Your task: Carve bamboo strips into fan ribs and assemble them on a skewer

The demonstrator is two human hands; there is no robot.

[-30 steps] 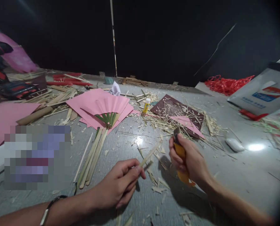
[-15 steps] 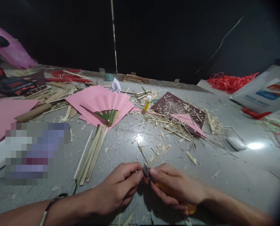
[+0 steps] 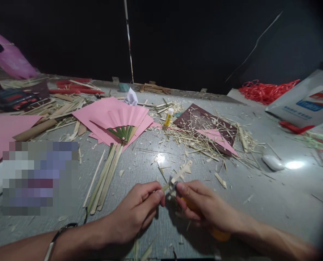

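Observation:
Low in the middle of the head view, my left hand pinches the near end of a short bamboo strip, which points away to the upper right. My right hand is closed round a knife with a yellow-orange handle. The knife's blade, partly hidden by the thumb, lies against the strip or just beside it. Curled shavings cling around the strip's far end. Ahead and left, a pink pleated paper fan with green bamboo ribs lies on pink sheets. Several long bamboo strips lie just below it.
A yellow glue stick stands upright beyond my hands. Shavings cover a dark red board to its right. Farther right are a white mouse-shaped object, red plastic string and a white bag. A power tool rests far left.
My right hand and the knife have shifted slightly right, away from my left fingers. More of the bamboo strip shows between the hands, and bits of shaving hang below the blade.

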